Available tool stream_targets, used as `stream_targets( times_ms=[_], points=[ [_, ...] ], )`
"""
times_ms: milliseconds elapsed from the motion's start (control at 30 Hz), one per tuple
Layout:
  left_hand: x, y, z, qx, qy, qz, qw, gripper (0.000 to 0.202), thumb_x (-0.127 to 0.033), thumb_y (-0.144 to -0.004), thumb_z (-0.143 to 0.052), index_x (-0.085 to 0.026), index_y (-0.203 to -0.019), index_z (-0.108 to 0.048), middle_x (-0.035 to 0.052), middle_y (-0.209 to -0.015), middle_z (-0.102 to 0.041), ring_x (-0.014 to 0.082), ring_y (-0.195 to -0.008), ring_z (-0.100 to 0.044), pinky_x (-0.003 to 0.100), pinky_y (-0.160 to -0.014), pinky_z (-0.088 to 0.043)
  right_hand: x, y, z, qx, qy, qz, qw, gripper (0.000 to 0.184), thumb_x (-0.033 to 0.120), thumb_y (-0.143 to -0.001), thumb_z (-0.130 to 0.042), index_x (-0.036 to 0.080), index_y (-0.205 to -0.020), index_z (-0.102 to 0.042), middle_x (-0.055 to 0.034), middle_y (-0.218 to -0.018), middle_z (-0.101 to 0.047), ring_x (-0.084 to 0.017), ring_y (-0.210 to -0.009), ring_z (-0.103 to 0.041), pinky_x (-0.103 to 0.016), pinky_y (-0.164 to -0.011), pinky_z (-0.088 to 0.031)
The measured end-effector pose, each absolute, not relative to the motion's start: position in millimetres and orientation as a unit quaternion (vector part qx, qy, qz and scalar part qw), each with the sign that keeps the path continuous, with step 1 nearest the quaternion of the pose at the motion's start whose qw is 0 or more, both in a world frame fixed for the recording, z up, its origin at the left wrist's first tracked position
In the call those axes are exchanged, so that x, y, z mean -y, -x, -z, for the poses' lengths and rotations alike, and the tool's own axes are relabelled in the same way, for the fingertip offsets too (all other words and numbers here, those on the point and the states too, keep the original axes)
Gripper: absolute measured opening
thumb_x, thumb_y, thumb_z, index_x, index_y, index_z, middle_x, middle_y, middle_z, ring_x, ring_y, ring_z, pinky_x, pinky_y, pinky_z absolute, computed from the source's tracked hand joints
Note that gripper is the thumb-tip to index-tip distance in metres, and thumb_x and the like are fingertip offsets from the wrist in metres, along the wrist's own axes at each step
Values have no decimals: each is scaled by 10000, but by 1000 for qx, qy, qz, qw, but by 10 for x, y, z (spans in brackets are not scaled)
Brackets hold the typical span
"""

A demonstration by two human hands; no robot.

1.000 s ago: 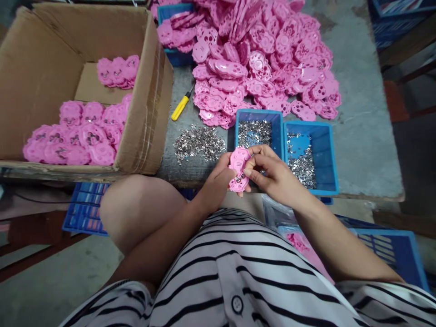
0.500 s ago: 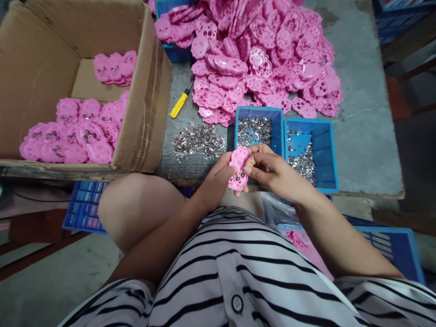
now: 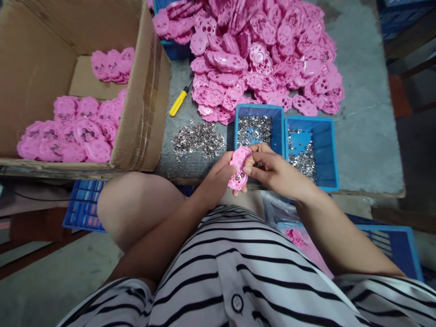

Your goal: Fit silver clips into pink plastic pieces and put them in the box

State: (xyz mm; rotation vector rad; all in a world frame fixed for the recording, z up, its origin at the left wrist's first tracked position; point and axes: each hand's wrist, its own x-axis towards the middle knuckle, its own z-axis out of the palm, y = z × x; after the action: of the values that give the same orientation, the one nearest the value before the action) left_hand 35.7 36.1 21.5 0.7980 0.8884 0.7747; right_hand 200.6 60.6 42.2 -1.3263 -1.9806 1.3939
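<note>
While your left hand [image 3: 218,179] curls closed around the left side of a pink plastic shell [image 3: 239,167], your right hand [image 3: 272,172] meets it from the other side, fingers bent and thumb and forefinger pinched against its right edge (whether they also grip a metal piece cannot be told). The shell is held tilted just above the near edge of the grey table [image 3: 361,136], over your lap. Just behind your hands sit two blue trays side by side, the left tray [image 3: 258,110] and the right tray [image 3: 327,150], both holding small silver metal pieces. A loose heap of the same metal pieces [image 3: 198,138] lies left of the trays. Farther back are a yellow-handled screwdriver [image 3: 179,103] and a big pile of pink shells [image 3: 265,54]. At far left, a cardboard box [image 3: 143,113] holds rows of pink shells.
</note>
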Motion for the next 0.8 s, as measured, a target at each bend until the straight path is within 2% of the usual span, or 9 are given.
stream_targets(
  times_ms=[200, 333, 467, 667, 800],
  points=[
    [-360, -357, -247, -423, -387, -343, 744, 306, -269, -808, -420, -140, -1079, -482, -43, -532, -546, 108, -439, -496, 226, -457, -395, -607, -1994, -384, 706, 475, -487, 196, 189, 261, -838, -597, 214, -656, -584, -62, -913, -548, -211, -987, -498, -386, -920, -427],
    [-363, -356, -237, -426, -388, -344, 742, 308, -271, -803, -431, -137, -1076, -480, -41, -537, -553, 102, -440, -497, 225, -468, -405, -594, -1987, -315, 692, 491, -477, 230, 148, 237, -806, -633, 207, -663, -609, -58, -913, -563, -210, -964, -516, -391, -892, -434],
    [-370, -364, -177, -399, -344, -362, 769, 333, -282, -756, -451, -144, -1059, -469, -52, -510, -534, 111, -414, -493, 229, -432, -395, -560, -1988, -283, 652, 501, -502, 266, 133, 282, -795, -671, 200, -690, -660, -53, -928, -582, -208, -962, -537, -407, -907, -430],
    [-365, -394, -169, -409, -337, -360, 768, 294, -227, -692, -526, -176, -965, -430, -43, -558, -579, 107, -438, -522, 205, -406, -382, -516, -1975, -315, 646, 516, -491, 275, 116, 258, -806, -654, 207, -705, -680, -53, -936, -596, -212, -980, -544, -404, -910, -434],
    [-367, -401, -212, -437, -360, -348, 747, 275, -173, -684, -523, -182, -940, -423, -56, -511, -566, 94, -406, -486, 192, -389, -375, -507, -1959, -331, 661, 516, -474, 270, 128, 247, -819, -627, 204, -708, -674, -63, -951, -597, -215, -987, -548, -399, -905, -441]
  ],
)
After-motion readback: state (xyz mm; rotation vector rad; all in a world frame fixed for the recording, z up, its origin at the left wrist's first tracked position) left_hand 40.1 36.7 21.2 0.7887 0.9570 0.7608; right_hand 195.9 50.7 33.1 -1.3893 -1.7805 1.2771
